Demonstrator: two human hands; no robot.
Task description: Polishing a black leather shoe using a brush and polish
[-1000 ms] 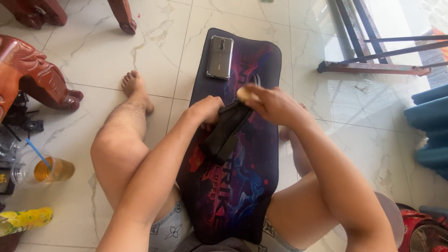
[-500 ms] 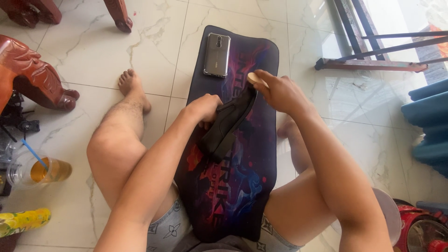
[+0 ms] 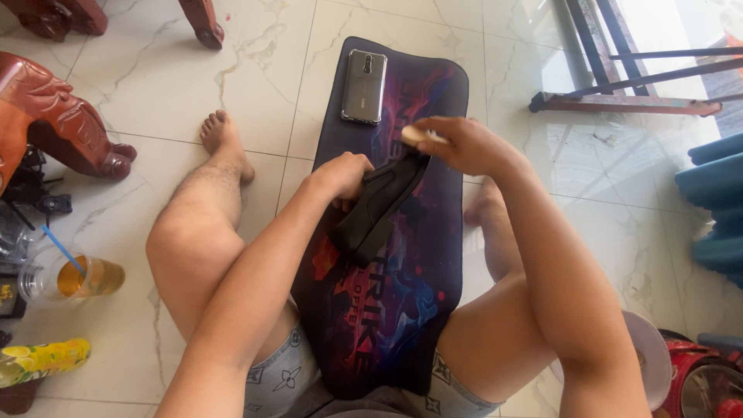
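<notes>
Left hand (image 3: 344,176) on black shoe (image 3: 379,205), right hand (image 3: 457,145) above.

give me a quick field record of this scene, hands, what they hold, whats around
setting: person seated on white marble floor
left hand: grips black soft pouch
right hand: pinches a small tan object at the pouch's top end
under hands: dark printed rectangular mat
on mat: grey phone in clear case
person's left side: plastic cup of amber drink with blue straw, carved red wooden furniture
</notes>
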